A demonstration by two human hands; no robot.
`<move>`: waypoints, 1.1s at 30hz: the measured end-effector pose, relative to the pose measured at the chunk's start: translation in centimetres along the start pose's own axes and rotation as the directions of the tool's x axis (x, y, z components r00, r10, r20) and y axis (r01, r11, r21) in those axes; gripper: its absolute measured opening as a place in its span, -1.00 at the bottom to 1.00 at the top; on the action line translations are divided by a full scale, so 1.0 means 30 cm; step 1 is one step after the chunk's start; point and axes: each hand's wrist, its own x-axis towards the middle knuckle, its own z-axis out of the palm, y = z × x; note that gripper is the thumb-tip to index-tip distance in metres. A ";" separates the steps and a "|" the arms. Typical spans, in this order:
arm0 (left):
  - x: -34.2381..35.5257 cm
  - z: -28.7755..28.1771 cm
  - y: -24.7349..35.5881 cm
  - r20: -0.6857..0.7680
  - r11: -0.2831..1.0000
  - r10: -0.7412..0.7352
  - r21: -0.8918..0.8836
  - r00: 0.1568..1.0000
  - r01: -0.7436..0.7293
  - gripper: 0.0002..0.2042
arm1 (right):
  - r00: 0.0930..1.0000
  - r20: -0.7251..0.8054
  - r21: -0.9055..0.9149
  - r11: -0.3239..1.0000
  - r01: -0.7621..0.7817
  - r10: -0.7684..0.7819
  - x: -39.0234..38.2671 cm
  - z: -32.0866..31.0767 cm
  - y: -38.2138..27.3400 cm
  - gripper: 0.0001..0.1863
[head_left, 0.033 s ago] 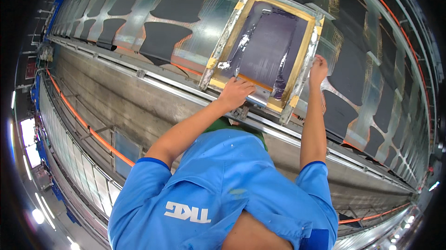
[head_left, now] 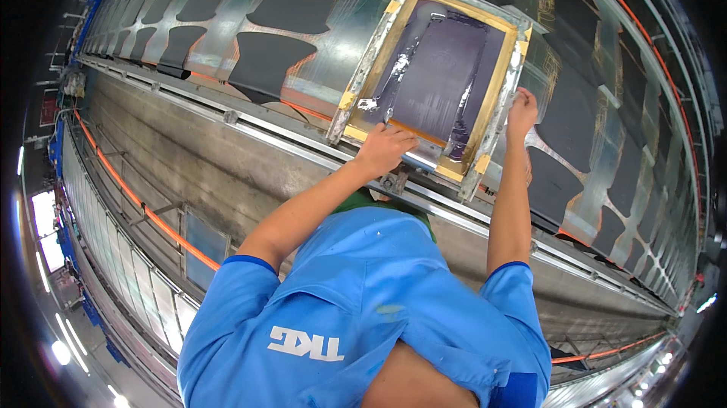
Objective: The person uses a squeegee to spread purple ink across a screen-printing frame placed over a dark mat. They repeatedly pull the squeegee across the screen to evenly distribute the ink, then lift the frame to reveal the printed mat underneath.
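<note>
A screen printing frame (head_left: 365, 63) with tape-covered, ink-stained edges lies on the long work table in front of me. Dark purple ink (head_left: 471, 67) coats its mesh, with pale smears along the left side. At the frame's near end, my left hand (head_left: 385, 149) is closed over a wide squeegee (head_left: 418, 134) with an orange strip, which rests across the mesh. The fingers hide part of its handle. On the right outer edge of the frame, my right hand (head_left: 522, 111) has its fingers bent together against the rim.
Several dark grey cut sheets (head_left: 266, 58) lie in rows on the table at both sides of the frame. A metal rail (head_left: 284, 139) runs along the table's near edge, close to my body. An orange hose or cable (head_left: 148, 211) stretches behind me on the left.
The frame and my right hand sit very slightly further right. My left hand stays on the squeegee, nearly unmoved.
</note>
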 end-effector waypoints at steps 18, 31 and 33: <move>0.163 -0.215 -0.009 0.201 0.996 0.060 -0.081 0.978 -0.045 -0.53 | 0.996 0.027 0.111 0.990 -0.091 0.088 -0.001 -0.023 -0.210 -0.78; 0.085 -0.262 -0.030 0.011 0.972 -0.226 -0.064 0.974 0.226 -0.57 | 0.995 -0.006 -0.008 0.995 -0.102 0.102 0.018 0.036 -0.197 -0.74; 0.069 -0.247 -0.005 0.035 0.992 -0.125 0.009 0.992 0.125 -0.57 | 0.993 -0.005 -0.013 0.993 -0.118 0.118 0.034 0.037 -0.185 -0.74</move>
